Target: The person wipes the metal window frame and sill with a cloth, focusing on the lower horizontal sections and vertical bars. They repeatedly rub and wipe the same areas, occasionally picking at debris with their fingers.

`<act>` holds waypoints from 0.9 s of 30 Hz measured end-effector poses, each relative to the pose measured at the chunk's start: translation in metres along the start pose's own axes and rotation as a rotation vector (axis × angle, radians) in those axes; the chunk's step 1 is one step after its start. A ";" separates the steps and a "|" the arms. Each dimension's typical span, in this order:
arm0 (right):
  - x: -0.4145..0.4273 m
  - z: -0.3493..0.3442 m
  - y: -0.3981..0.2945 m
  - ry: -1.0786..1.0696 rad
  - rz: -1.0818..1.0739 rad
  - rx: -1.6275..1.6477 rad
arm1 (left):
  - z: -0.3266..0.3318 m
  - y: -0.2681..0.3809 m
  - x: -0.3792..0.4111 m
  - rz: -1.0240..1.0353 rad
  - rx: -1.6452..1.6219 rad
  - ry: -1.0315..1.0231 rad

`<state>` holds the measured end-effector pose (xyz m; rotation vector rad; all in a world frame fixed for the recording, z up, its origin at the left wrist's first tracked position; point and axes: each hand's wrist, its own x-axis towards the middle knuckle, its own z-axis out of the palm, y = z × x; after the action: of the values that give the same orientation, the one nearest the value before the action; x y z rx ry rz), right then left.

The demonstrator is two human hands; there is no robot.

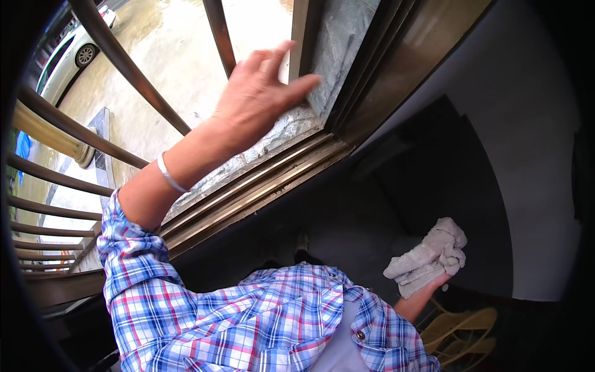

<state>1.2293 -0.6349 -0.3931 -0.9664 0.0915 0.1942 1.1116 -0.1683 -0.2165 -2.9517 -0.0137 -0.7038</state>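
Observation:
My left hand (260,86) reaches over the window sill, fingers spread and slightly blurred, with nothing in it. It is nearest to the upright metal post (301,37) and a dark window bar (219,35); whether it touches either I cannot tell. Below the forearm run the metal tracks of a sliding window (260,179), with dirt along them. A crumpled whitish cloth (430,260) lies over my right hand (430,288), low on the right. The cloth hides most of that hand's fingers.
Curved metal bars (135,83) enclose the window's outer side. A grey stone reveal (341,46) meets the brown window frame (418,51). Yellowish chairs or stools (458,330) stand at lower right. Outside are a white car (69,56) and a pillar (56,135).

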 end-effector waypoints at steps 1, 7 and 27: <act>0.001 -0.001 -0.001 -0.004 -0.001 -0.005 | 0.002 0.005 0.006 0.100 0.089 -0.011; 0.000 0.005 -0.006 -0.016 0.008 -0.012 | 0.038 0.051 0.001 0.151 -0.219 -0.307; 0.004 -0.001 -0.003 0.000 -0.052 -0.067 | -0.032 -0.023 -0.053 -0.097 0.284 0.055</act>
<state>1.2340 -0.6373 -0.3919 -1.0344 0.0598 0.1502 1.0496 -0.1476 -0.2093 -2.6737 -0.2335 -0.7272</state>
